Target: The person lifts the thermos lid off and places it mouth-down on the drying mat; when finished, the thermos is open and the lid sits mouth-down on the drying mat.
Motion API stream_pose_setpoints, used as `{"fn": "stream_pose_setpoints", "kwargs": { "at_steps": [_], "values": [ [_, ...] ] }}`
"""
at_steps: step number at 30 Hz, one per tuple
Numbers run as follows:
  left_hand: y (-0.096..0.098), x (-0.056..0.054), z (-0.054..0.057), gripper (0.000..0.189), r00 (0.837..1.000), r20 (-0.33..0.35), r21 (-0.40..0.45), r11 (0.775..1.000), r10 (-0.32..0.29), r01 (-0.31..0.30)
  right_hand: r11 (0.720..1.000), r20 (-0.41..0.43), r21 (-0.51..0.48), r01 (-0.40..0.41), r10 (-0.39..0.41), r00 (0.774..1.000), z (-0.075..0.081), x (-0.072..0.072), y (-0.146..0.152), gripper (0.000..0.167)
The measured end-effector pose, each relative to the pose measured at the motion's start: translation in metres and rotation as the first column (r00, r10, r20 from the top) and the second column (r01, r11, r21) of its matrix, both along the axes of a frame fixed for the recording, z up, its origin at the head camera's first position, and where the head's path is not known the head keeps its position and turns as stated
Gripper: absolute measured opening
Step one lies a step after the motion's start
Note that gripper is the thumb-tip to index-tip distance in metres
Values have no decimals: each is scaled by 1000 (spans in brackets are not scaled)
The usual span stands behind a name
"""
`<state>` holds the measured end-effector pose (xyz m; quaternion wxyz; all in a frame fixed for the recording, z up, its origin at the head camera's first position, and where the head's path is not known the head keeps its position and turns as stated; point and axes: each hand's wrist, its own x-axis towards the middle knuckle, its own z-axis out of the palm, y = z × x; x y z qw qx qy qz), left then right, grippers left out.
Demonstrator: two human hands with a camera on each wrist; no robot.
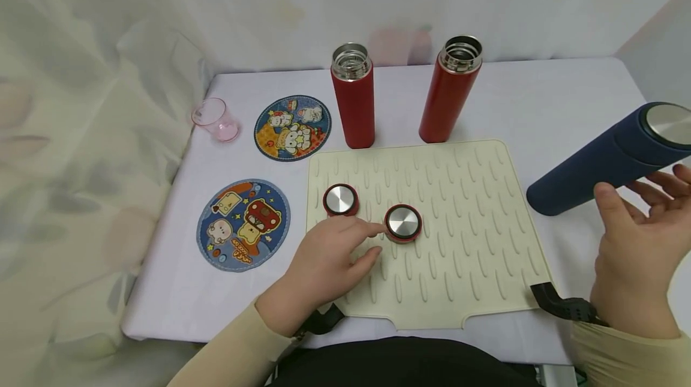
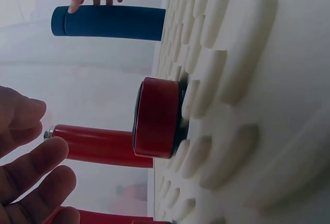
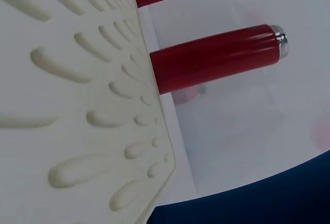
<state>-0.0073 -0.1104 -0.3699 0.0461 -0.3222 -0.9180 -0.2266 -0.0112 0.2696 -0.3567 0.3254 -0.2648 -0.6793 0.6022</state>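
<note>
One blue flask (image 1: 596, 162); open red flasks (image 1: 355, 111), contents unclear

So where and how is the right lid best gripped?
Probably by its red wall, pinched at opposite sides from above: the lid is low and round and sits on the mat, leaving its top and sides reachable.

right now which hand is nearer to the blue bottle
Right. The right hand is right beside the blue bottle; the left hand is farther off, over the cream mat by the round lids.
</note>
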Motion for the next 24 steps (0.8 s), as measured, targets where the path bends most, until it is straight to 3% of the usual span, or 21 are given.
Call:
{"fn": "stream_pose_setpoints", "kwargs": {
  "at_steps": [3,7,16,24],
  "values": [
    [-5,3,-2,31,1000,9,-1,1000,21,-21,997,155,63,-37,26,988,0,-3,-1,83],
    [-11,5,-3,32,999,24,11,999,47,-48,995,225,82,-56,36,974,-2,-7,-3,91],
    [-18,7,-4,32,997,26,39,997,66,-67,991,183,120,-62,39,982,-16,-22,5,92],
    [-19,8,-5,32,997,35,40,997,70,-71,986,174,167,-29,-1,985,-17,-18,0,89]
  ]
}}
